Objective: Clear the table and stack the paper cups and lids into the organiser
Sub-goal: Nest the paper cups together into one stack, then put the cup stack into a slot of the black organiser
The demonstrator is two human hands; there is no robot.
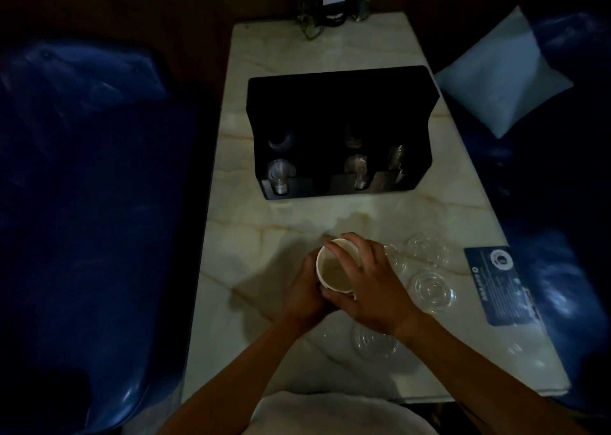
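1. Lower middle of the frame: the left hand point(305, 294) is wrapped round the side of the paper cup point(335, 269), and the right hand point(367, 280) has fingers curled over its rim.
2. Looks like cups getting nested, so I'd keep the walls unsquashed.
3. Organiser point(340, 130) sits mid-frame; clear lids point(433, 289) wait lower right on the table point(264, 236).
4. Slide the stack into a free slot, rim first.

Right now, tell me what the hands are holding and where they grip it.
A paper cup: the left hand wraps its side wall, the right hand grips over its rim.
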